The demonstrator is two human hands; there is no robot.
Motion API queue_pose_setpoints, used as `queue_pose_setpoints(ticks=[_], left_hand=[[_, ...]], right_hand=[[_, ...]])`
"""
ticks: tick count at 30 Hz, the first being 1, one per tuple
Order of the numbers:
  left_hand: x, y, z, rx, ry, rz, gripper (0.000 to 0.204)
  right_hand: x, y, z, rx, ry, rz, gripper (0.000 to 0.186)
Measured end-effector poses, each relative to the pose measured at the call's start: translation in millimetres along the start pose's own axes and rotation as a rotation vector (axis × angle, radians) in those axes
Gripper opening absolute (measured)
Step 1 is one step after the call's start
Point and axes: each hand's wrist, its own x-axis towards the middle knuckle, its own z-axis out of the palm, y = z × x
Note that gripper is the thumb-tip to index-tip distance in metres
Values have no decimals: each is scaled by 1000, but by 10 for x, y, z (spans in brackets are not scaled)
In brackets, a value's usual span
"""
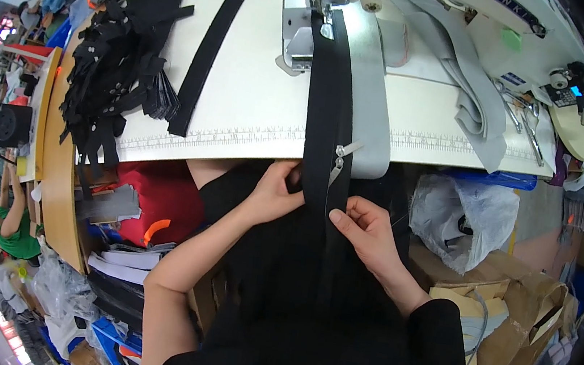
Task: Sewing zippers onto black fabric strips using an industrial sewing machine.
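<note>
A long black zipper strip (328,99) runs from under the presser foot of the sewing machine (327,28) over the table's front edge to my lap. Two small pale sliders (339,157) with light pull tabs sit on it just past that edge. My left hand (279,194) pinches the strip's left edge, some fingers hidden beneath. Opposite, my right hand (368,230) grips the right edge, thumb on top and fingers curled. A grey round-ended piece (372,119) lies under the strip's right side. Against my black clothes, the strip's lower end is hard to make out.
A heap of black strips (122,52) covers the table's left, with a single black strip (213,49) beside it. Folded grey fabric (480,107) and scissors (529,124) lie to the right. Below are a plastic bag (462,218) and cardboard box (524,313). A person in green (15,236) is far left.
</note>
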Motion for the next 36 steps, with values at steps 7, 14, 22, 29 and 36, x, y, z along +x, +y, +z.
queue_pose_setpoints(ticks=[7, 14, 22, 29, 36], left_hand=[[88, -58, 46, -291, -139, -55, 24], [-81, 152, 191, -490, -122, -150, 11], [-301, 314, 323, -689, -134, -253, 13], [-361, 581, 431, -226, -234, -281, 13], [-400, 583, 489, -263, -185, -259, 13]], right_hand=[[-162, 20, -30, -146, 65, -18, 17], [-445, 56, -63, -285, 107, 17, 23], [-717, 144, -73, -467, 77, -78, 27], [-810, 104, -15, -472, 72, -43, 29], [-837, 111, -83, -1019, 143, -648, 31]])
